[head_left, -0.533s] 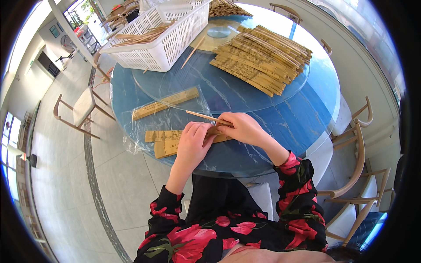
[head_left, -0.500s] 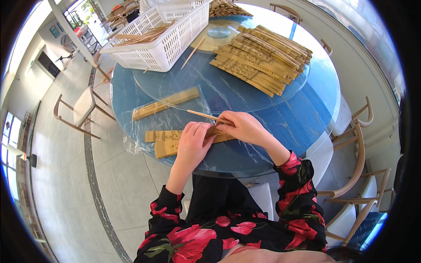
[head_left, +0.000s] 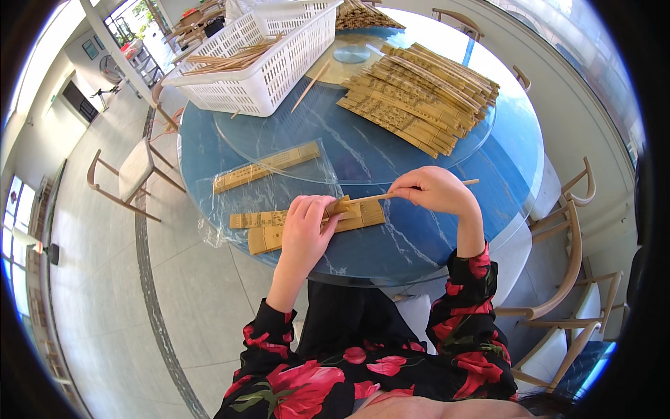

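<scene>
Right hand [head_left: 441, 190] and stick [head_left: 372, 198] farther right

Dark-printed gold on the strips [head_left: 256, 221], pale tan on the stick [head_left: 370, 198], white on the basket [head_left: 293, 70], white-veined blue on the table [head_left: 429, 237], red-flowered black on the sleeves [head_left: 460, 304].

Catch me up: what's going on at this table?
One person is working with both hands. The left hand has a curled yellow piece in its grip; the right hand holds a thin wooden stick, its end at that piece. Whether it goes inside isn't clear. Flat yellow strips lie under the left hand. Farther back on the table are a pile of strips and a white basket of sticks.
</scene>
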`<state>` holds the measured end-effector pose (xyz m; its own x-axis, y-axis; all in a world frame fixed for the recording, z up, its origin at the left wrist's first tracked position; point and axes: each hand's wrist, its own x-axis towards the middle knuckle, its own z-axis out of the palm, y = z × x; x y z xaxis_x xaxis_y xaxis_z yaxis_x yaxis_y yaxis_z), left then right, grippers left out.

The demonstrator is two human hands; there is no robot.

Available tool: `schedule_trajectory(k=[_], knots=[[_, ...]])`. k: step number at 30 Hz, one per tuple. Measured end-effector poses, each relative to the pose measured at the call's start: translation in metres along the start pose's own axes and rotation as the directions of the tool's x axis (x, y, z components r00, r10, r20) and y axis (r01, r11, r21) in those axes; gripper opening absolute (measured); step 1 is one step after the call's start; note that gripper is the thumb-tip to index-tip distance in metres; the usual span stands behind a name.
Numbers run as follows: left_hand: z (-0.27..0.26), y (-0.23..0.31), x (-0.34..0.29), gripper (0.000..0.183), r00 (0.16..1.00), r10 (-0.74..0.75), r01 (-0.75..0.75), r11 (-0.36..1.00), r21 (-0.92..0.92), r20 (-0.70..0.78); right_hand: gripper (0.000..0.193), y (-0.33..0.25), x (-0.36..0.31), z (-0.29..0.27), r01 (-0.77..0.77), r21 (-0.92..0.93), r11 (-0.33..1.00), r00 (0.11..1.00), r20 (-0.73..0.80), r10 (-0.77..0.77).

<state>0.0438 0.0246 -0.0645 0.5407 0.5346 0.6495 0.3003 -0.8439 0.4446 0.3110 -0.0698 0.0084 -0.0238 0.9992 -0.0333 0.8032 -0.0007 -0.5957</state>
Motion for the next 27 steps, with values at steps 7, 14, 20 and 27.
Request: schedule_trajectory(k=[7, 14, 20, 27], knots=[[-0.001, 0.001, 0.000, 0.033, 1.000, 0.010, -0.010, 1.000, -0.005, 0.017, 0.021, 0.001, 0.003, 0.009, 0.059, -0.011, 0.998, 0.998, -0.001, -0.059], [-0.001, 0.000, 0.001, 0.022, 1.000, -0.004, 0.006, 0.994, -0.109, 0.017, 0.019, -0.002, 0.007, 0.020, 0.180, -0.014, 0.983, 0.980, -0.077, -0.181], [0.000, -0.007, -0.001, 0.008, 0.999, -0.038, 0.035, 0.992, -0.118, -0.026, 0.016, -0.010, 0.008, 0.027, 0.231, -0.078, 0.970, 0.960, -0.143, -0.240], [-0.005, -0.003, 0.004, 0.007, 0.989, 0.089, -0.085, 0.996, 0.037, -0.115, 0.023, -0.020, 0.009, 0.038, 0.231, 0.059, 0.971, 0.970, -0.091, -0.225]])
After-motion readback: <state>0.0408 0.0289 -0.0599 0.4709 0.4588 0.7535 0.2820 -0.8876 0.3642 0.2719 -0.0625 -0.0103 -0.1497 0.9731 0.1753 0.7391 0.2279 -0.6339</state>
